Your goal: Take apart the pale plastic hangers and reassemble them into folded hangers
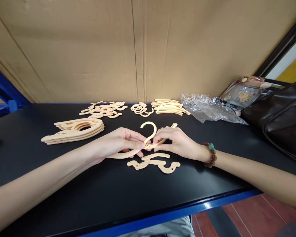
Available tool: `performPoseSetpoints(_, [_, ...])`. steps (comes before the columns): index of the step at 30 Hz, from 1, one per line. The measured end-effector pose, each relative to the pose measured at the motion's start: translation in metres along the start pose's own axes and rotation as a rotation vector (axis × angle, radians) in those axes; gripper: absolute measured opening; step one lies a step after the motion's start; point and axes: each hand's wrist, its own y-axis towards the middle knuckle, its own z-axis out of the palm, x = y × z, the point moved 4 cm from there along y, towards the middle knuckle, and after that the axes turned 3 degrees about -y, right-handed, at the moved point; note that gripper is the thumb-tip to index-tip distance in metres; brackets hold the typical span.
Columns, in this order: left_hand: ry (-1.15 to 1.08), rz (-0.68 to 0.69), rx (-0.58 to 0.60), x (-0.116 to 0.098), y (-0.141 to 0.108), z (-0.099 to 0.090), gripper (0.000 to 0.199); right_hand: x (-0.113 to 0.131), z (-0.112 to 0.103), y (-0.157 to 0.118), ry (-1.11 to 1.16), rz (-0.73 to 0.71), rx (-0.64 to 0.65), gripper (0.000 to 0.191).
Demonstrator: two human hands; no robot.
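Observation:
My left hand pinches a beige hanger arm with a curved hanger hook rising from its inner end. In my right hand is a second curved hanger arm, its end meeting the first at the base of the hook. Fingers cover part of this joint, so I cannot tell whether the pieces are locked together. Just below my hands lie loose beige hanger parts, two with rounded, hooked ends and a slim curved strip.
A stack of folded hangers lies at left. Along the back are loose hooked parts, a pile of hooks, curved strips and clear plastic bags. A dark leather bag stands at right, before a cardboard wall.

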Motion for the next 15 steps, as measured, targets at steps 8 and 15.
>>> performPoseSetpoints(8, [0.018,0.006,0.010,0.0000,0.0005,0.0021,0.024,-0.0010,0.0024,-0.0014,0.038,0.000,0.046,0.005])
performPoseSetpoints(15, [0.052,-0.012,-0.039,0.0008,0.0004,-0.0003,0.022,-0.0009,0.0009,-0.0017,-0.042,0.030,0.025,0.005])
